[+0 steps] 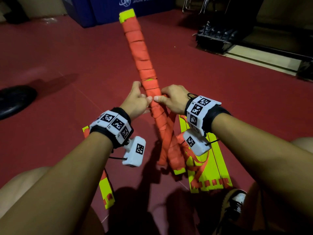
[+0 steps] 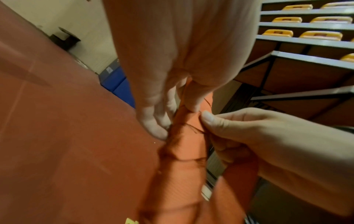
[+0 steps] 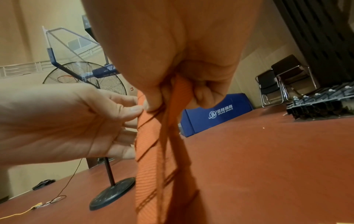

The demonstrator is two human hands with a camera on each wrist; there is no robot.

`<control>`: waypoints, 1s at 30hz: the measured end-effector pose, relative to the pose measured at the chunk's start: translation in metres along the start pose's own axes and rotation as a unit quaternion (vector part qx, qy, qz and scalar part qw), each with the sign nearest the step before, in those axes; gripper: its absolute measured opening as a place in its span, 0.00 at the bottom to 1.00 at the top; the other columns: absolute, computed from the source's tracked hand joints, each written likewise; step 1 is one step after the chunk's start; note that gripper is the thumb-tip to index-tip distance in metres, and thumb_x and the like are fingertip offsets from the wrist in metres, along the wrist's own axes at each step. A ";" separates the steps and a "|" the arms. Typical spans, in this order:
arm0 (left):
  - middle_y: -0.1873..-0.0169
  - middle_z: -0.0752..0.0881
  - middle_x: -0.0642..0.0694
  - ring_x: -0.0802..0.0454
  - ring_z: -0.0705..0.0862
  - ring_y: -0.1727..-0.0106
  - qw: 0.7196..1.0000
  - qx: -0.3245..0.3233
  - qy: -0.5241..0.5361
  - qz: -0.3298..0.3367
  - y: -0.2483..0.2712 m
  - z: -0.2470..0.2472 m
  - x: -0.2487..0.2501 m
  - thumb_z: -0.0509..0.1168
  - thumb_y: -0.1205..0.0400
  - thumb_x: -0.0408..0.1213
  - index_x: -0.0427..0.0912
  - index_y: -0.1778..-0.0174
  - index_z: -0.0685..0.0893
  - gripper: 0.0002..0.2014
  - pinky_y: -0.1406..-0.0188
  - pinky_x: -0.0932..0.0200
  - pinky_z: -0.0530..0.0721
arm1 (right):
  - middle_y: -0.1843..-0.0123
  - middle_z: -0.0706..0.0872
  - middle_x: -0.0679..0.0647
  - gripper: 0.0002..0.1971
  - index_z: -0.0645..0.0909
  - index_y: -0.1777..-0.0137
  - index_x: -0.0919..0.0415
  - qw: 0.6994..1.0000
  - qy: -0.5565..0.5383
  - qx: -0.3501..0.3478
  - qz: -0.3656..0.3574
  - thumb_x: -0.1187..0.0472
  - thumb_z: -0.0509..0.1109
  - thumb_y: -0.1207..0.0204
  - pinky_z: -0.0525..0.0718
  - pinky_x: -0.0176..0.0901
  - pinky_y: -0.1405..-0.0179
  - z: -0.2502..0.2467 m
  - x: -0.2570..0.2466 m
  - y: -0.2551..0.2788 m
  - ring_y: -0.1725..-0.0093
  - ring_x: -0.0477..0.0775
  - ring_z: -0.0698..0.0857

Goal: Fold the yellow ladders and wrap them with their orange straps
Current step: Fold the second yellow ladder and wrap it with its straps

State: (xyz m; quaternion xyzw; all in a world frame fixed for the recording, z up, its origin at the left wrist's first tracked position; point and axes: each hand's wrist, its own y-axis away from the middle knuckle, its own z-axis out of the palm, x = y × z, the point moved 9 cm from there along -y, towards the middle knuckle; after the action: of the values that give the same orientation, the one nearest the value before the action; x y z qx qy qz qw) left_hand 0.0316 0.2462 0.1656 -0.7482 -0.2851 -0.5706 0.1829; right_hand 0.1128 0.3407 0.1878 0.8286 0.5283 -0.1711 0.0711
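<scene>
Pinching the wrapped ladder [image 1: 145, 61] from both sides, the left hand [image 1: 136, 102] and right hand [image 1: 172, 100] meet thumb to thumb; the right also grips a strap [image 3: 177, 97].

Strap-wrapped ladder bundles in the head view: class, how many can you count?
2. One wrapped bundle is held up by the left hand and right hand; a second bundle lies on the floor beneath. More could be hidden behind the arms.
</scene>
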 end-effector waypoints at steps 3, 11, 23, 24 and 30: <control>0.68 0.77 0.45 0.50 0.77 0.68 0.999 0.008 0.002 0.035 -0.001 -0.007 0.007 0.56 0.11 0.21 0.41 0.22 0.64 0.22 0.66 0.56 0.79 | 0.60 0.80 0.53 0.17 0.75 0.64 0.53 1.000 0.001 -0.004 -0.004 0.46 0.63 0.15 0.69 0.44 0.56 -0.002 0.001 0.000 0.49 0.65 0.84; 0.80 0.81 0.54 0.63 0.81 0.78 0.997 0.023 0.003 0.074 0.007 -0.015 0.028 0.54 0.12 0.18 0.42 0.22 0.70 0.24 0.74 0.65 0.80 | 0.54 0.89 0.52 0.09 0.80 0.53 0.53 0.999 -0.032 0.000 -0.013 0.54 0.61 0.13 0.80 0.44 0.50 -0.004 -0.008 -0.001 0.48 0.59 0.86; 0.73 0.86 0.59 0.60 0.85 0.67 0.997 -0.075 -0.013 0.033 0.018 0.003 0.030 0.63 0.26 0.20 0.55 0.27 0.70 0.34 0.65 0.56 0.80 | 0.69 0.85 0.45 0.16 0.73 0.68 0.52 0.997 -0.059 0.056 0.002 0.54 0.65 0.17 0.82 0.50 0.52 -0.022 -0.008 0.006 0.64 0.50 0.79; 0.68 0.87 0.58 0.59 0.86 0.63 0.996 -0.081 -0.014 0.026 0.019 0.005 0.027 0.66 0.26 0.21 0.59 0.26 0.67 0.37 0.64 0.55 0.81 | 0.69 0.85 0.45 0.15 0.74 0.68 0.52 0.996 -0.064 0.056 -0.003 0.53 0.66 0.18 0.82 0.51 0.52 -0.022 -0.009 0.006 0.64 0.48 0.80; 0.56 0.80 0.51 0.62 0.85 0.62 0.996 -0.023 0.005 0.083 0.008 -0.003 0.022 0.77 0.30 0.15 0.45 0.29 0.65 0.40 0.59 0.59 0.88 | 0.60 0.89 0.48 0.10 0.77 0.62 0.41 0.996 -0.058 0.062 -0.039 0.40 0.60 0.25 0.84 0.56 0.50 -0.026 -0.029 0.008 0.54 0.57 0.86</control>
State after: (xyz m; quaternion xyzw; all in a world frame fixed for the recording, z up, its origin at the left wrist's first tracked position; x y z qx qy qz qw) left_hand 0.0383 0.2434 0.1875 -0.7705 -0.2082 -0.5633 0.2138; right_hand 0.1142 0.3209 0.2219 0.7988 0.5436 -0.2542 0.0432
